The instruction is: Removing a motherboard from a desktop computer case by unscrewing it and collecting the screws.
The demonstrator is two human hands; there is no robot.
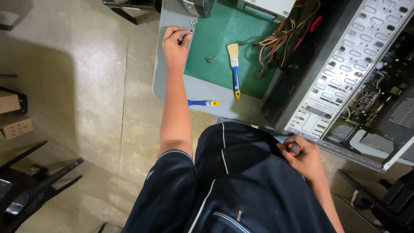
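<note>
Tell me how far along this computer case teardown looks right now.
Done: the computer case lies open, its side panel off and boards exposed; a small pile of screws sits on the table. In hand: the left hand pinches at that pile's edge, and the right hand grips a screwdriver. Left: wire bundles and boards remain inside; the brush lies unused.

Left arm outstretched, left hand (pixel 176 43) fingers pinched; right hand (pixel 303 156) low, fisted in tight grip.
</note>
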